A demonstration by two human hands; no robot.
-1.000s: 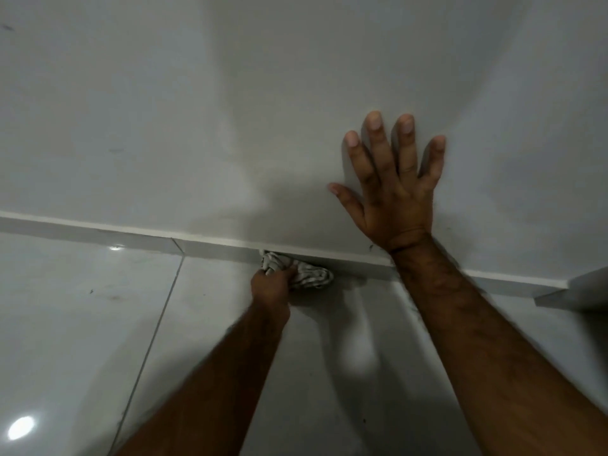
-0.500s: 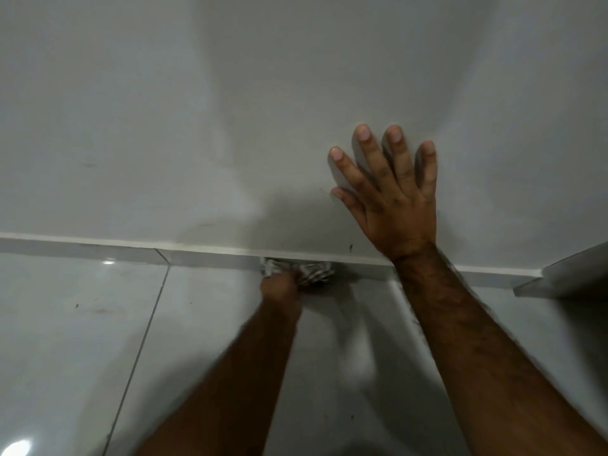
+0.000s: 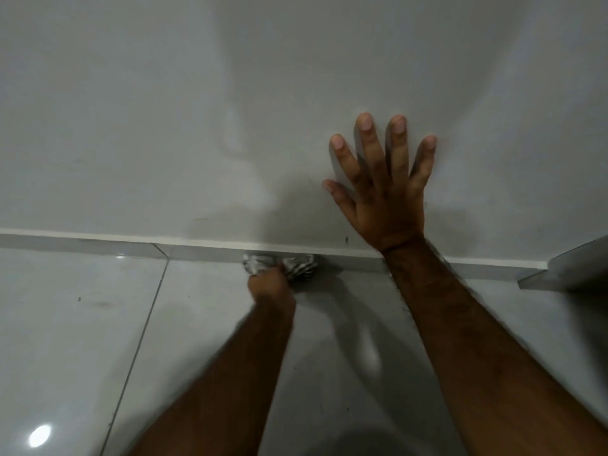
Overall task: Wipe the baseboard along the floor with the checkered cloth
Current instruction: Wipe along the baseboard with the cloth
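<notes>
— What am I working on down here?
— Glossy, smooth floor tiles (image 3: 82, 324), a light glaring lower left. The baseboard (image 3: 98, 246) looks like the same sleek tile.
— And my left hand (image 3: 268, 284)?
— Soft, crumpled checkered cloth (image 3: 296, 266). The wall (image 3: 164, 110) above looks smooth, matt.

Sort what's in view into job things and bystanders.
Job: checkered cloth, left hand gripping it, baseboard.
Bystanders: right hand flat on the wall, floor tiles, grey ledge at right.
</notes>
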